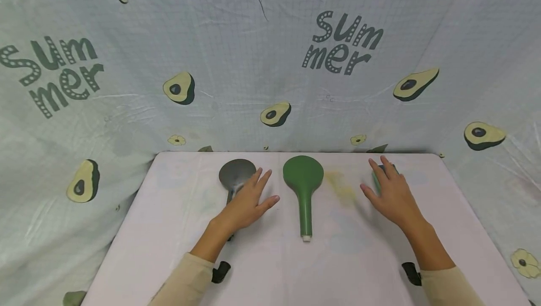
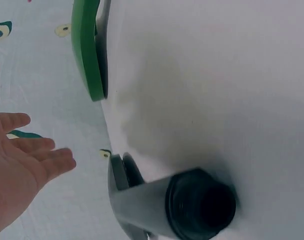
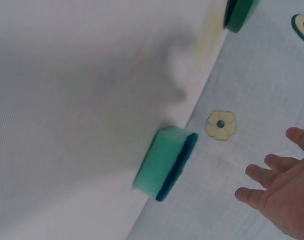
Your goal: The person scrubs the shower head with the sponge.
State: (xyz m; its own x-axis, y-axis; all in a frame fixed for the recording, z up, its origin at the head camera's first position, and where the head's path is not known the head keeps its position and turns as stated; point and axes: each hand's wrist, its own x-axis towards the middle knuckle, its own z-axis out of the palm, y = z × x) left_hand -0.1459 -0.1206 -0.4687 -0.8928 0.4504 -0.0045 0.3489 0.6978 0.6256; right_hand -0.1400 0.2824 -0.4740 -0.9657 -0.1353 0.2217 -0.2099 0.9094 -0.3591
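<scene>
A grey shower head (image 1: 235,172) lies on the left of the table, its round head toward the back wall. Over its handle hovers my left hand (image 1: 246,206), fingers spread and holding nothing; part of the handle is hidden beneath. In the left wrist view, the grey handle's hollow end (image 2: 204,204) faces the camera. A green shower head (image 1: 303,176) rests in the middle, between both hands. On the right, my right hand (image 1: 392,197) is held above a green sponge (image 3: 162,162) with a dark blue scouring side, fingers apart and grasping nothing. It hides most of the sponge in the head view.
The pale table (image 1: 270,268) has a yellowish stain (image 1: 341,187) right of the green shower head. Behind it hangs a light cloth (image 1: 228,61) printed with avocados and flowers, running along the back edge and both sides. Black straps (image 1: 220,272) show at the wrists.
</scene>
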